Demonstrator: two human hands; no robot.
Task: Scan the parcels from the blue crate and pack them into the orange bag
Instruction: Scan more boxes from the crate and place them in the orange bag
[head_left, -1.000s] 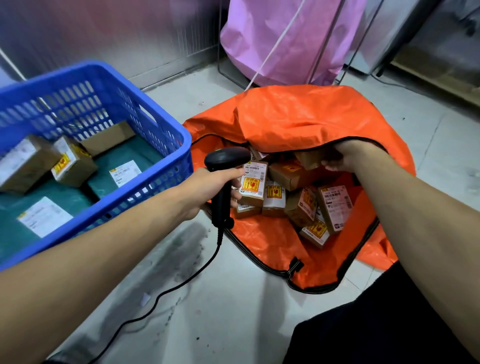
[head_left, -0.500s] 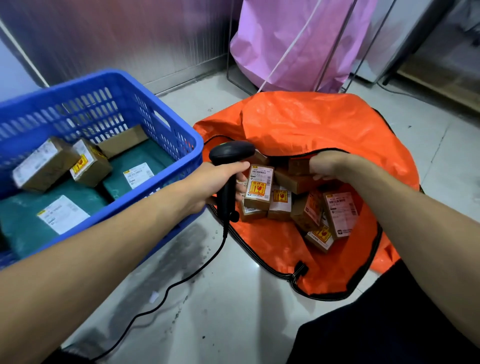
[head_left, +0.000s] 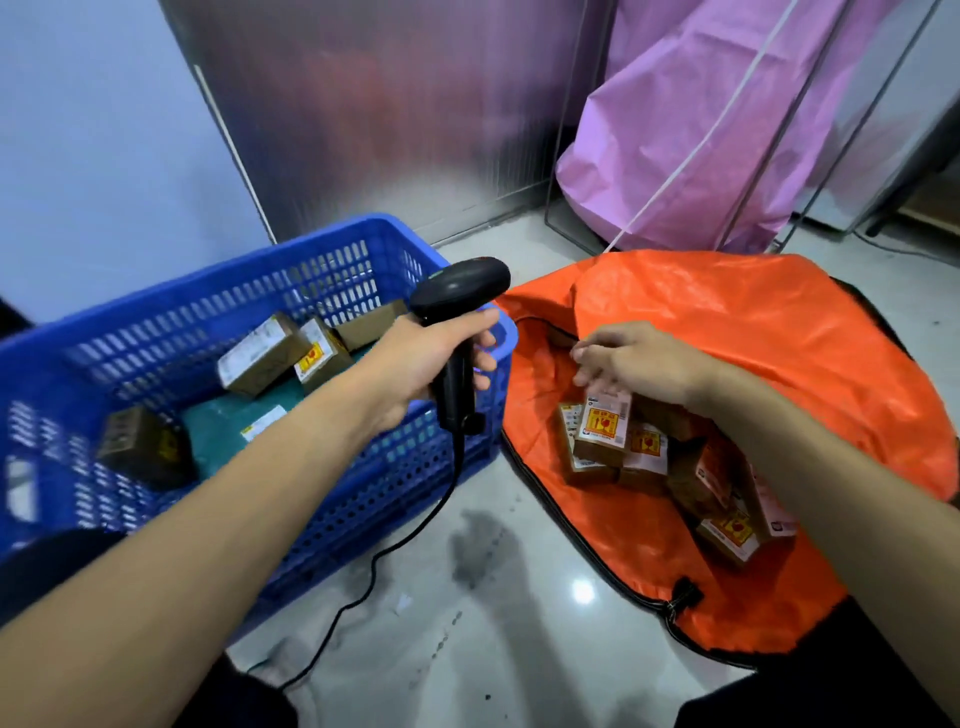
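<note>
The left hand grips a black scanner by its handle, fingers wrapped tight round it, with the scanner's head tipped toward one o'clock. It hangs over the near right corner of the blue crate, which fills the nine o'clock side of the view on the floor. The cable drops from the handle and trails toward seven o'clock across the tiles.

Inside the crate two brown boxes with labels lie side by side toward its twelve o'clock wall. A darker box, blurred, lies at its nine o'clock side, and teal mailers lie flat on the bottom.

The orange bag lies open on the floor at three o'clock, just beside the crate. Packed parcels are heaped in its mouth, several showing red-and-yellow stickers. The right hand hovers over the ten o'clock edge of that mouth, palm down, fingers loosely bent and holding nothing. Whether the fingertips brush the top parcel is hard to tell, since the hand hides the spot.

A pink sack hangs beyond the bag at twelve o'clock.
</note>
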